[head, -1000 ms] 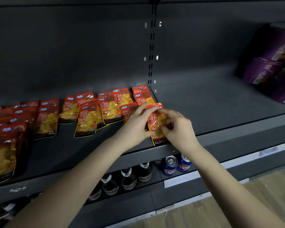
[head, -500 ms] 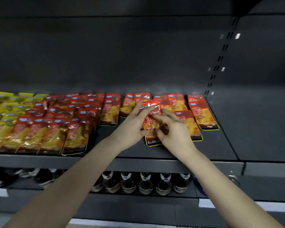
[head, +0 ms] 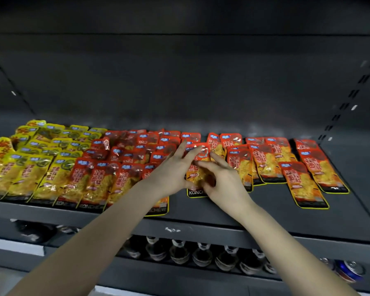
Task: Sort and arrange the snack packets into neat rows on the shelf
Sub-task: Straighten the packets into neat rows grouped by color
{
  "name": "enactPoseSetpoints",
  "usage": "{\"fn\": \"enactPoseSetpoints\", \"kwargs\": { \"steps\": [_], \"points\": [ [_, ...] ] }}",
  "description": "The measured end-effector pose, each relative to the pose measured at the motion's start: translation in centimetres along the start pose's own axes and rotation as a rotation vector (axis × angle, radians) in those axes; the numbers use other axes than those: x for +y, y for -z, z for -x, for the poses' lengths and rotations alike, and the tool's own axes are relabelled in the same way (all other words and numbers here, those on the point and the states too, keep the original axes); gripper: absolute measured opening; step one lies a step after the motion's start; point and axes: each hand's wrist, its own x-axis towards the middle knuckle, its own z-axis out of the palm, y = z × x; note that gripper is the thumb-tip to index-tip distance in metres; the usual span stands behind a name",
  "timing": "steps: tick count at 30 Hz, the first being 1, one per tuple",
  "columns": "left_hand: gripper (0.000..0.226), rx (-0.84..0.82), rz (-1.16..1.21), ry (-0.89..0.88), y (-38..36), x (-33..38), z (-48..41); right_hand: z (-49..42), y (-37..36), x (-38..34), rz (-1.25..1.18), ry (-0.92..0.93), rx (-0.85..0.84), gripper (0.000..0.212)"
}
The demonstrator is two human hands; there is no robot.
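Both hands hold one red snack packet (head: 198, 167) over the middle of the dark shelf (head: 222, 210). My left hand (head: 171, 169) grips its left edge, thumb underneath and fingers spread over the top. My right hand (head: 220, 178) pinches its right side with curled fingers. Left of it, red packets (head: 115, 167) lie in overlapping rows, and yellow packets (head: 30, 159) fill the far left. More red packets (head: 286, 165) lie loosely to the right.
A bare strip of shelf lies between the held packet and the right-hand group, and another at the far right. Dark bottles (head: 201, 253) stand on the shelf below, with blue cans (head: 348, 272) at the lower right. The shelf's back wall is dark and bare.
The view has swung left, bringing the yellow packets into sight and losing the purple packs on the right. Both hands have carried the red packet leftward along the shelf.
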Motion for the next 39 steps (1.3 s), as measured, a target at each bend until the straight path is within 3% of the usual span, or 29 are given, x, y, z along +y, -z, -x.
{"fn": "enactPoseSetpoints", "kwargs": {
  "steps": [12,22,31,39],
  "points": [
    [0.084,-0.141,-0.14,-0.049,0.4,-4.2,-0.6,-0.9,-2.8,-1.4,0.094,-0.067,-0.09,0.054],
    [0.068,-0.219,-0.163,-0.102,0.4,-4.7,0.2,-0.1,-3.8,-2.3,0.209,-0.093,-0.071,0.037],
    [0.059,-0.168,-0.23,-0.143,-0.2,-5.1,0.5,0.1,-4.3,-2.1,0.229,-0.159,-0.07,0.041],
    [0.061,-0.134,-0.225,-0.186,-0.3,-5.4,0.5,0.6,-4.4,-1.4,0.261,-0.098,-0.013,0.038]
  ]
}}
